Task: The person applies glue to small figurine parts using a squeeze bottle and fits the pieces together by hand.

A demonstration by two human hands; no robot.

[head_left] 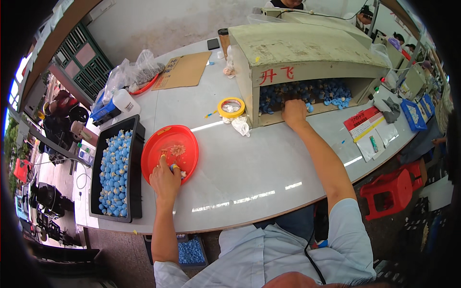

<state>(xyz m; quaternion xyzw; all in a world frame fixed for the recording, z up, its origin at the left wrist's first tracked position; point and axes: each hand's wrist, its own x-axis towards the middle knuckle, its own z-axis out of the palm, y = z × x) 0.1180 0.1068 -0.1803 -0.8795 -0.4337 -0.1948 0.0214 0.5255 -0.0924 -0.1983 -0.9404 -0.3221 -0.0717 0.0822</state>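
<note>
My left hand (165, 180) is over the red round plate (146, 149); its index finger is stretched out and its thumb stands apart. A small blue-and-yellow piece (173, 167) shows by the thumb; I cannot tell whether it is held. A reddish floral print (177, 150) marks the plate's inside. My right hand (294, 113) reaches into the low opening of a pale box-like hood (244, 91). Its fingertips are hidden among small blue pieces (331, 91) heaped inside. Left of the plate, a black crate (136, 168) holds many blue balls with cream-coloured parts (114, 175).
A yellow tape roll (222, 109) and crumpled white paper (241, 126) lie beside the hood. Flat cardboard (182, 70) and clear plastic bags (139, 72) are farther back. Red-and-white packaging (363, 125) lies right of my arm. Red stools (389, 192) stand beyond the table edge; other people sit behind.
</note>
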